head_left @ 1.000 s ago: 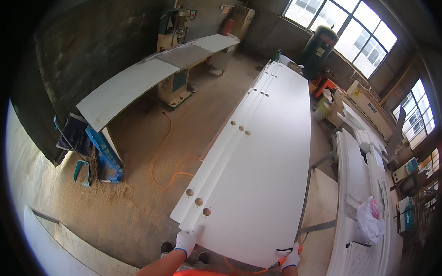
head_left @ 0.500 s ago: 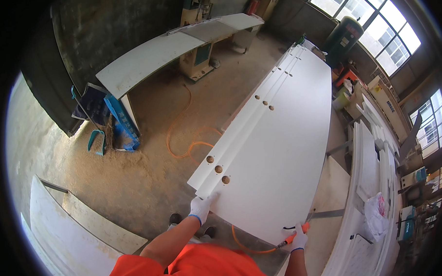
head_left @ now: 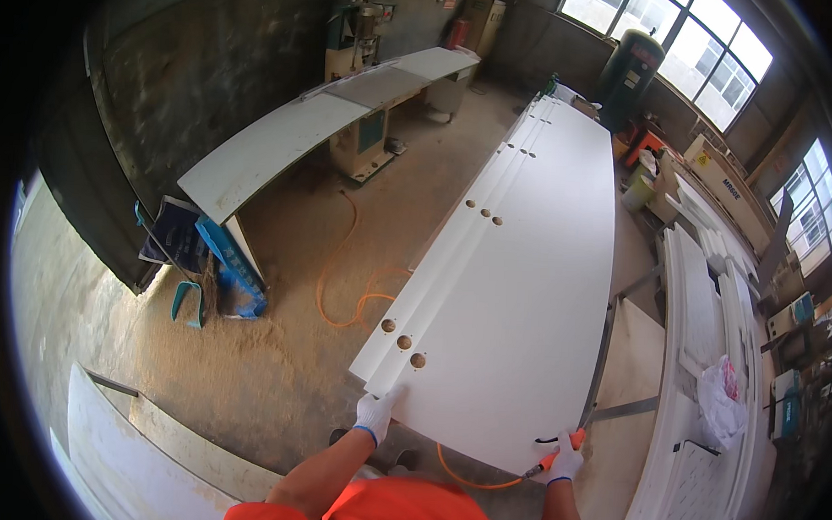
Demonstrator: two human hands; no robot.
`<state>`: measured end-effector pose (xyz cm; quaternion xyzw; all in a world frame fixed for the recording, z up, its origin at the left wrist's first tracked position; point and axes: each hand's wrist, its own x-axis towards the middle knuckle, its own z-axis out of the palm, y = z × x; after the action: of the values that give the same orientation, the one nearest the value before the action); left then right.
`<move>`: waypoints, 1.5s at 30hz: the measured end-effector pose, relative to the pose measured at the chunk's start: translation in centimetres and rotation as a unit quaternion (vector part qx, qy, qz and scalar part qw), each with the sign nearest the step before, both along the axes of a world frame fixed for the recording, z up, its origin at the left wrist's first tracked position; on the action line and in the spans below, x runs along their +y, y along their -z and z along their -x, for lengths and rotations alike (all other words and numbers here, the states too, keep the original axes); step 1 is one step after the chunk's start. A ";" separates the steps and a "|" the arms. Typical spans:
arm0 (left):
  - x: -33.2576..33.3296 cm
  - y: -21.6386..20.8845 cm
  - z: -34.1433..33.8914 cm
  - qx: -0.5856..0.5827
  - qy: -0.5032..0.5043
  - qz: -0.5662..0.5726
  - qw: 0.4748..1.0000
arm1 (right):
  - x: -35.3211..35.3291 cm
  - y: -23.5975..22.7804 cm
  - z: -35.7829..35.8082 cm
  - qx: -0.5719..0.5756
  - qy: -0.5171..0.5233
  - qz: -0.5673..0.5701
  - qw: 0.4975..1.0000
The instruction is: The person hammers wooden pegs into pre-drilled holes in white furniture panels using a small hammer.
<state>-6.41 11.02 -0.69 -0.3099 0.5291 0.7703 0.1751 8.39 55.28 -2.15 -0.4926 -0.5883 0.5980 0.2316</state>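
A long stack of white panels (head_left: 515, 318) stretches away from me, its edges stepped on the left, with round holes bored in groups. My left hand (head_left: 374, 418), in a white glove with a blue cuff, grips the near left corner of the top panel. The thumb lies over the surface and the fingers are partly hidden at the edge. At the near right corner my gloved right hand (head_left: 566, 462) is closed round an orange air blow gun (head_left: 548, 460). Its dark, bent nozzle lies over the panel, pointing left, and an orange hose (head_left: 472, 483) runs from it under the near edge.
More white boards (head_left: 698, 316) are stacked along the right, with a plastic bag (head_left: 721, 404) on them. A machine with a long table (head_left: 282, 154) stands at the far left. Sawdust, a teal dustpan (head_left: 188, 305) and orange hose lie on the floor. Pale boards (head_left: 143, 452) stand near left.
The view has tilted up a little, so the surroundings sit lower in the picture. Both hands keep their places at the panel's near corners, the right still holding the blow gun.
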 end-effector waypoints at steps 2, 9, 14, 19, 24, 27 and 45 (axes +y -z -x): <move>0.2 0.3 -0.2 -0.001 -0.003 -0.015 1.000 | 0.2 0.1 -0.2 -0.010 0.002 -0.004 1.000; -2.5 3.7 2.0 -0.071 -0.071 -0.105 0.989 | 0.1 -5.6 0.3 -0.025 -0.126 0.135 0.983; -2.2 1.7 4.8 -0.081 -0.115 -0.189 0.972 | 2.2 -3.0 -0.3 -0.003 -0.125 0.140 0.982; -2.5 4.1 5.3 -0.085 -0.128 -0.120 0.981 | 2.7 -3.4 0.6 0.028 -0.113 0.168 0.979; -3.9 0.1 7.4 -0.095 -0.126 -0.149 0.976 | 1.3 -3.6 0.8 0.053 -0.086 0.160 0.982; -7.0 -0.5 9.3 -0.074 -0.108 -0.171 0.977 | -2.1 -5.8 2.0 0.060 -0.084 0.179 0.978; -12.4 3.1 12.9 -0.139 -0.064 -0.089 0.984 | -10.6 -6.3 8.4 -0.041 0.004 -0.079 0.996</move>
<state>-19.29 -1.43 -3.84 -0.4301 0.4080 0.7734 0.2244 -0.03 44.71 4.13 -0.4992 -0.6406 0.5278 0.2485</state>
